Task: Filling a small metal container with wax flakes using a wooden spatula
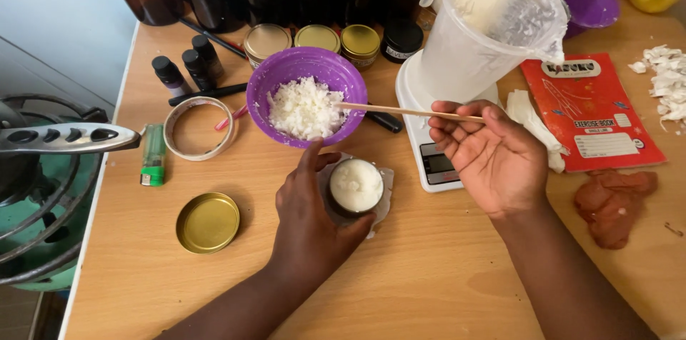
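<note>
Nearest the lens, our left hand point(309, 222) wraps around a small jar point(355, 186) of white wax at centre frame, fingers closed on its side. Our right hand point(493, 158), right of centre, pinches a thin wooden stick point(400, 111) whose far tip lies in the purple bowl point(286, 72) of white wax flakes just above the jar. Lower left sits a loose gold lid point(207, 222). We see a white scale point(429, 161) bearing a clear plastic jug point(486, 26) at upper right, with a red exercise book point(593, 115) beside it.
</note>
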